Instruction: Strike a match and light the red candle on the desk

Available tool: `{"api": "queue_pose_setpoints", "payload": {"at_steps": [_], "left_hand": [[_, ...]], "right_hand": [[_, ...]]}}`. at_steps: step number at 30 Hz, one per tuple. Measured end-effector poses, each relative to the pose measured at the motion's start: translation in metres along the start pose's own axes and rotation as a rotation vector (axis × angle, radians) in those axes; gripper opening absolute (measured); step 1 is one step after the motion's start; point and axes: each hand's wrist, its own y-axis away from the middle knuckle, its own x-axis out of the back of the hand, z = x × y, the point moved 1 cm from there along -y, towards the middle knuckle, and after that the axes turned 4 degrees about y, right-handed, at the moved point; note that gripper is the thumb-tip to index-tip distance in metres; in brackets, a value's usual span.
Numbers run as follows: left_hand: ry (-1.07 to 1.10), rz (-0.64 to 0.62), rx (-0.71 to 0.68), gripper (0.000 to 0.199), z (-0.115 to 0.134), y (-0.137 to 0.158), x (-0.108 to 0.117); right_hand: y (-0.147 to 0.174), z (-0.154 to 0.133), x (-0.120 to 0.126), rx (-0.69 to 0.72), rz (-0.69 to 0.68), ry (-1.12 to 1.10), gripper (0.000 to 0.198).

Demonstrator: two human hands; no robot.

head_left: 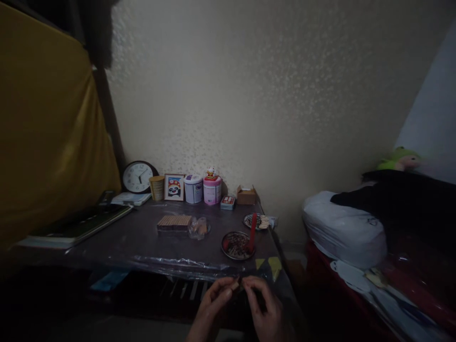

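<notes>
My left hand point(213, 306) is closed just past the table's front edge, a small pale piece point(235, 285) pinched between thumb and fingers. Beside it, the fingertips of my right hand point(264, 306) are pressed together close to that piece; the dim light hides what they grip. Beyond my hands stands a round dish point(238, 259) of small dark and light bits, with a red spoon point(252, 232) upright in it. Farther back, a second dish point(246, 222) carries similar bits and a row of pale sticks point(263, 222).
On the plastic-covered table point(142, 242) are a row of stacked flat pieces point(174, 224) and a clear plastic bag point(197, 230). A clock point(138, 176), framed picture point(174, 187), canisters point(194, 190) and cardboard box point(245, 195) line the wall. A white bag point(342, 230) sits right.
</notes>
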Motion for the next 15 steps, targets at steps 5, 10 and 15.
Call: {"api": "queue_pose_setpoints", "payload": {"at_steps": [5,10,15], "left_hand": [[-0.006,0.018,0.026,0.026,-0.0007,0.0003,0.0010],[-0.012,-0.007,0.028,0.025,0.0021,0.0013,-0.0009],[0.005,-0.019,0.012,0.024,0.0025,0.0014,-0.0008]], "right_hand": [[0.0007,-0.0029,0.0012,-0.002,0.003,0.000,0.010],[-0.0010,-0.0030,0.0005,0.000,0.003,-0.003,0.011],[-0.0011,-0.0008,-0.0011,-0.010,-0.009,-0.025,0.011]]}}
